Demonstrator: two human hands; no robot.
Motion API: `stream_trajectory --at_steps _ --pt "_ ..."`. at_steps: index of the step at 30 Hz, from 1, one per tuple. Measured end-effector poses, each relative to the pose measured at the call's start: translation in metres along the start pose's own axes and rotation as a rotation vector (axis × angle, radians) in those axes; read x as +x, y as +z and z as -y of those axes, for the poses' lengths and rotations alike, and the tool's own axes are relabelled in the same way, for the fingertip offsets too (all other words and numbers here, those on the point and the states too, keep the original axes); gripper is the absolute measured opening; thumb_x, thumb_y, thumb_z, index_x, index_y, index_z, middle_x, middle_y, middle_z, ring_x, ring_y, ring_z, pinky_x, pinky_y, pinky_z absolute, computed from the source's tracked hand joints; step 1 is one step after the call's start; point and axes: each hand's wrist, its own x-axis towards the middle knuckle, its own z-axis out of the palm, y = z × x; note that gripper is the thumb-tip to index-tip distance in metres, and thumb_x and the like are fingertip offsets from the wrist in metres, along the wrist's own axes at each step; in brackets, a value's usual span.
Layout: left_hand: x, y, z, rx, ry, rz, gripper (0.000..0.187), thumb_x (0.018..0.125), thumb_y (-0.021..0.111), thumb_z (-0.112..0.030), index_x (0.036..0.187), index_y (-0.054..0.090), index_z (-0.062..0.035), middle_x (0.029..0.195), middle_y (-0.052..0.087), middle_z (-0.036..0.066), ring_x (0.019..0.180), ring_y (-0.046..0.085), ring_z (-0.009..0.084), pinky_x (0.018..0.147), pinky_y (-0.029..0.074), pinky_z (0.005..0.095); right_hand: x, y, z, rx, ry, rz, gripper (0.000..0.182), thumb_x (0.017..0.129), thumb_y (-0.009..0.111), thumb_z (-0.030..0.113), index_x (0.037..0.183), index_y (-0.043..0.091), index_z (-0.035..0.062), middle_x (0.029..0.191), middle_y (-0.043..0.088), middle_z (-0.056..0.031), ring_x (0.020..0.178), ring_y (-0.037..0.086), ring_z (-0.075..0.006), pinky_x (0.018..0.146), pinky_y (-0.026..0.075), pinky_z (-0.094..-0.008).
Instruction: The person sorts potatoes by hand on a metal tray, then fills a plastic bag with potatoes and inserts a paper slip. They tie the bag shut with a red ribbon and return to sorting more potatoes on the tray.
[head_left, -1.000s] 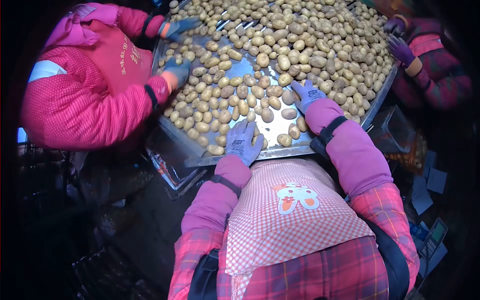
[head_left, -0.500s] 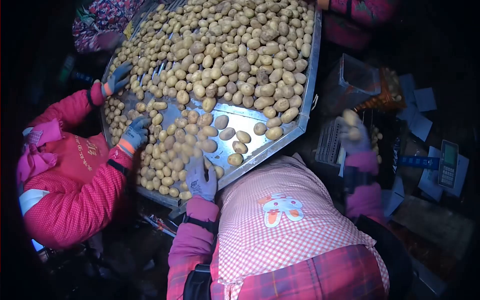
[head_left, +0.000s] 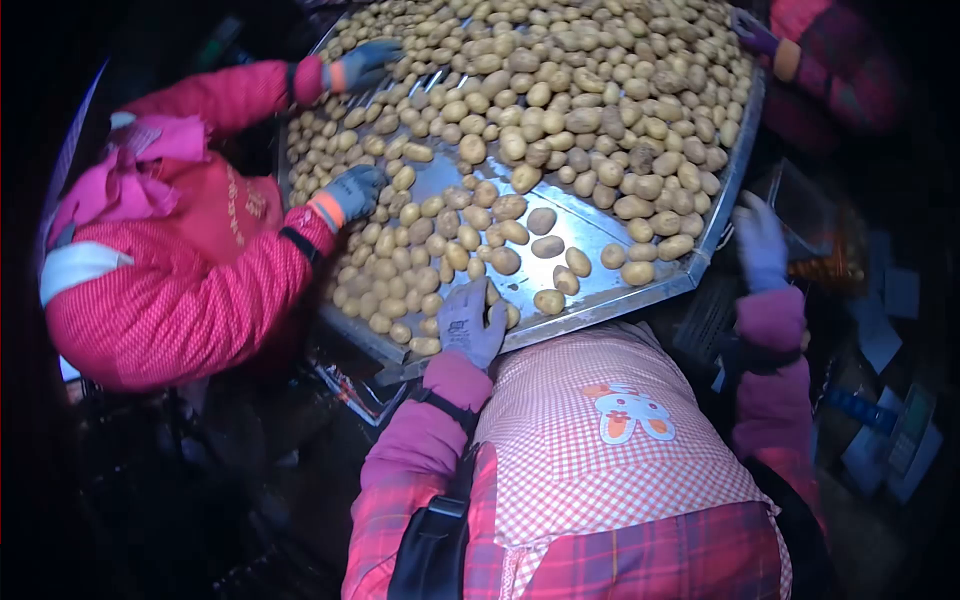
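Note:
My left hand (head_left: pixel 472 325), in a pale purple glove, rests at the table's near edge against small potatoes (head_left: pixel 400 285). Its thumb stands apart from its fingers, and it grips nothing visible. Outside the table's right rim, my right hand (head_left: pixel 762 245) has its fingers stretched out and slightly blurred, with nothing seen in it. Between the hands, a few loose potatoes (head_left: pixel 547 247) lie on the bare metal of the table (head_left: pixel 520 280). A large mass of potatoes (head_left: pixel 560 120) covers the far part.
At the left, a co-worker (head_left: pixel 190 270) in red reaches both gloved hands over the potatoes. Another person's gloved hand (head_left: pixel 755 35) is at the upper right rim. A clear bin (head_left: pixel 800 210), an orange net (head_left: pixel 830 262) and a scale display (head_left: pixel 912 425) lie to the right.
My right hand held potatoes beside the table; now none show in it and it is nearer the rim. The view has shifted. The co-worker's far hand has reached further over the potatoes.

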Motion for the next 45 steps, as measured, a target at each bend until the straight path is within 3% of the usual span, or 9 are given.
stream_trajectory --at_steps 5,9,11,13,16,19,27,36,45 --pt "0.000 -0.008 -0.005 -0.001 -0.042 -0.065 0.036 0.078 0.063 -0.027 0.106 0.056 -0.0051 0.090 0.059 0.014 0.087 0.055 0.0326 0.078 0.042 0.0461 -0.025 0.159 0.109 -0.085 -0.885 0.273 0.042 0.083 0.063 0.021 0.122 0.056 0.0071 0.111 0.060 -0.0166 0.104 0.057 -0.0346 0.087 0.046 -0.0435" --pt "-0.007 -0.015 -0.001 -0.059 -0.186 0.111 0.048 0.079 0.065 -0.027 0.120 0.055 -0.0043 0.104 0.060 0.017 0.099 0.056 0.0357 0.086 0.042 0.0471 -0.068 0.222 0.151 -0.286 -0.956 0.476 0.040 0.083 0.059 0.030 0.122 0.058 0.0182 0.109 0.058 -0.0140 0.101 0.055 -0.0341 0.086 0.043 -0.0451" --pt "-0.009 -0.007 0.002 0.137 -0.088 -0.167 0.051 0.079 0.066 -0.029 0.122 0.054 -0.0048 0.117 0.056 0.020 0.111 0.051 0.0387 0.094 0.040 0.0492 -0.079 0.219 0.155 -0.282 -1.076 0.633 0.034 0.083 0.060 0.030 0.114 0.060 0.0187 0.111 0.058 -0.0134 0.100 0.055 -0.0352 0.084 0.044 -0.0461" --pt "-0.005 -0.014 -0.001 0.107 -0.152 -0.124 0.053 0.079 0.066 -0.031 0.124 0.054 -0.0053 0.128 0.049 0.022 0.120 0.045 0.0418 0.099 0.036 0.0514 -0.062 0.217 0.168 -0.148 -1.070 0.706 0.033 0.081 0.062 0.030 0.112 0.061 0.0196 0.110 0.058 -0.0142 0.099 0.056 -0.0328 0.083 0.044 -0.0467" --pt "-0.004 -0.019 0.000 0.059 -0.173 -0.062 0.055 0.080 0.065 -0.032 0.127 0.053 -0.0067 0.130 0.046 0.024 0.119 0.045 0.0412 0.099 0.036 0.0510 -0.004 0.215 0.192 -0.075 -0.442 0.688 0.043 0.082 0.062 0.032 0.123 0.058 0.0181 0.115 0.057 -0.0159 0.103 0.056 -0.0307 0.088 0.044 -0.0478" --pt "-0.004 -0.017 -0.001 0.040 -0.196 0.000 0.054 0.081 0.063 -0.033 0.127 0.053 -0.0066 0.131 0.046 0.024 0.118 0.045 0.0412 0.099 0.036 0.0506 0.066 0.240 0.149 -0.440 -0.740 0.233 0.061 0.079 0.065 0.041 0.129 0.053 0.0074 0.126 0.054 -0.0186 0.116 0.051 -0.0351 0.100 0.040 -0.0442" --pt "-0.003 -0.015 0.006 0.068 -0.103 -0.052 0.053 0.081 0.060 -0.037 0.125 0.053 -0.0068 0.129 0.047 0.019 0.113 0.047 0.0358 0.095 0.037 0.0486 -0.015 0.207 0.144 -0.566 -1.120 0.552 0.041 0.076 0.064 0.029 0.115 0.062 0.0176 0.116 0.059 -0.0111 0.110 0.052 -0.0340 0.097 0.038 -0.0494" --pt "-0.005 -0.012 0.009 0.023 -0.111 -0.017 0.050 0.081 0.061 -0.035 0.122 0.054 -0.0076 0.127 0.048 0.018 0.107 0.050 0.0347 0.091 0.038 0.0486 -0.034 0.167 0.156 -0.009 -0.312 0.843 0.033 0.089 0.058 0.025 0.115 0.061 0.0049 0.107 0.063 -0.0159 0.104 0.059 -0.0327 0.089 0.046 -0.0411" --pt "-0.001 -0.021 0.004 -0.020 -0.154 0.012 0.049 0.081 0.064 -0.029 0.124 0.054 -0.0080 0.130 0.048 0.019 0.116 0.047 0.0369 0.098 0.036 0.0476 0.055 0.277 0.192 -0.314 -0.916 0.506 0.041 0.085 0.057 0.020 0.126 0.056 0.0159 0.129 0.053 -0.0153 0.117 0.052 -0.0325 0.095 0.044 -0.0415"
